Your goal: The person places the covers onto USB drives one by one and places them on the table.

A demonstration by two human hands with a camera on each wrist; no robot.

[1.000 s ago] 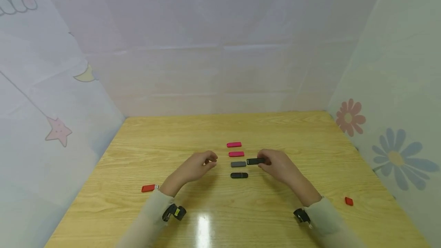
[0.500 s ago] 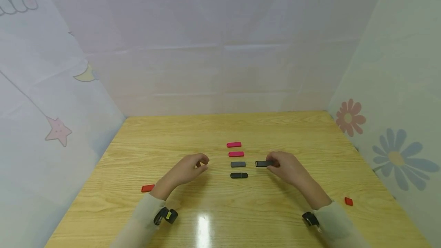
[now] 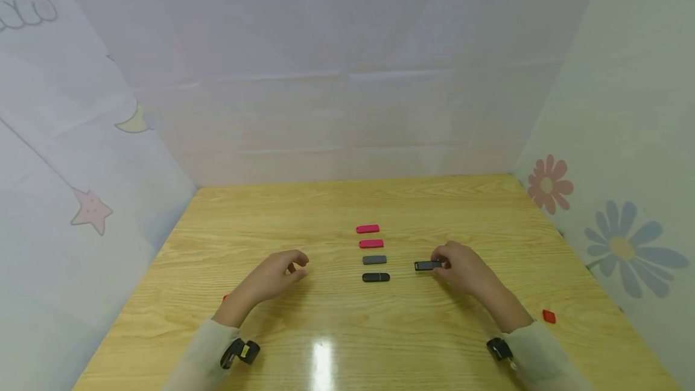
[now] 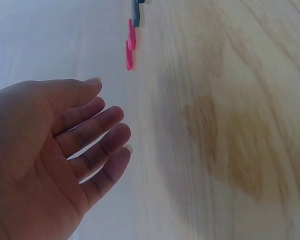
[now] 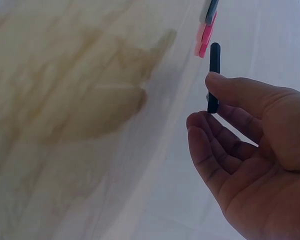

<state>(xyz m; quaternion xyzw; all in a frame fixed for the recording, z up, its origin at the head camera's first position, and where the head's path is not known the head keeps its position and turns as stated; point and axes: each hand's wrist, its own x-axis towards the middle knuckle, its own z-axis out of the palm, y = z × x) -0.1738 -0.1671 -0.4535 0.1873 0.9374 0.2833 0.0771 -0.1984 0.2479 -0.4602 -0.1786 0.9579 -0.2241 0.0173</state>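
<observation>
My right hand [image 3: 461, 267] pinches a black USB stick [image 3: 427, 265] between thumb and fingers, to the right of a column of sticks. In the right wrist view that held USB stick [image 5: 214, 60] points away from the palm. The column has two pink USB sticks [image 3: 371, 244], a grey USB stick [image 3: 374, 260] and a black capped USB stick [image 3: 376, 277] nearest me. Left of the column, my left hand [image 3: 271, 276] hovers over the table with relaxed, slightly bent fingers and nothing in them. The left wrist view shows the bare palm of the left hand [image 4: 55, 150].
A small red cap [image 3: 549, 317] lies at the right of the wooden table [image 3: 260, 210]. A red USB stick [image 3: 225, 298] at the left is mostly hidden behind my left forearm. Patterned sheets [image 3: 347, 125] enclose the table's back and sides.
My right hand has drawn the black USB stick rightward and slightly nearer, away from the column. The left hand has moved left and nearer, and its forearm now covers most of the red USB stick.
</observation>
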